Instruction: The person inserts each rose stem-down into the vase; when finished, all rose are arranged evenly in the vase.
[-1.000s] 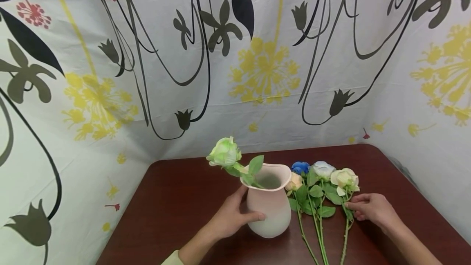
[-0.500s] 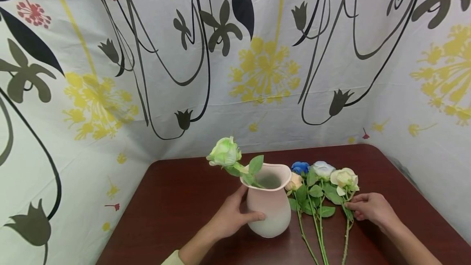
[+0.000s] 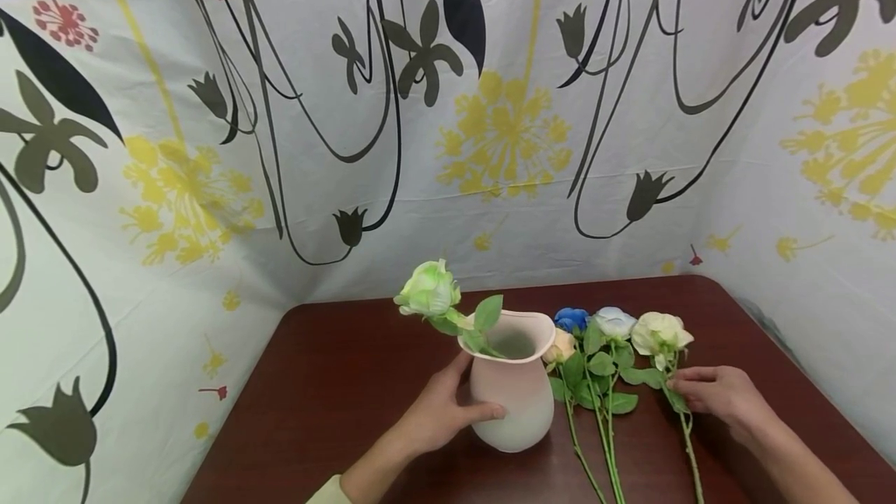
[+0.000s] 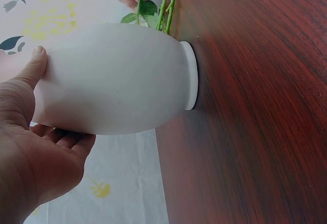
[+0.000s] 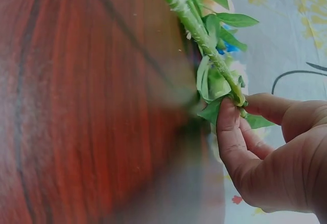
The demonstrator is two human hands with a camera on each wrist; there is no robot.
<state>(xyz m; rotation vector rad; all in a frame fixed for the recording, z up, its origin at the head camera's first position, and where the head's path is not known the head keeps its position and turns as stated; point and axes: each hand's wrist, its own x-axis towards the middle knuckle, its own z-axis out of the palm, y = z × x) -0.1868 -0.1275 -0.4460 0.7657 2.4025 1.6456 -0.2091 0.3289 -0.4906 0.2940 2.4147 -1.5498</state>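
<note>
My left hand (image 3: pixel 439 409) grips the left side of a pale pink-to-white vase (image 3: pixel 514 403), its thumb across the front. A light green rose (image 3: pixel 428 288) stands in the vase, leaning out over the left of the rim. In the left wrist view the vase's foot (image 4: pixel 191 75) meets the tabletop. At the right, my right hand (image 3: pixel 721 397) pinches the stem of a cream rose (image 3: pixel 659 334) just below the bloom. The right wrist view shows that stem (image 5: pixel 204 42) between thumb and fingers, beside green leaves.
Right of the vase lie a blue rose (image 3: pixel 571 319), a white rose (image 3: pixel 614 323) and a peach rose (image 3: pixel 560 347), their stems toward the front. The dark red-brown table (image 3: pixel 336 379) backs onto a flower-printed cloth (image 3: pixel 448 177).
My right hand has moved slightly right with the cream rose, whose stem has swung right, away from the other stems. The left hand and vase hold still.
</note>
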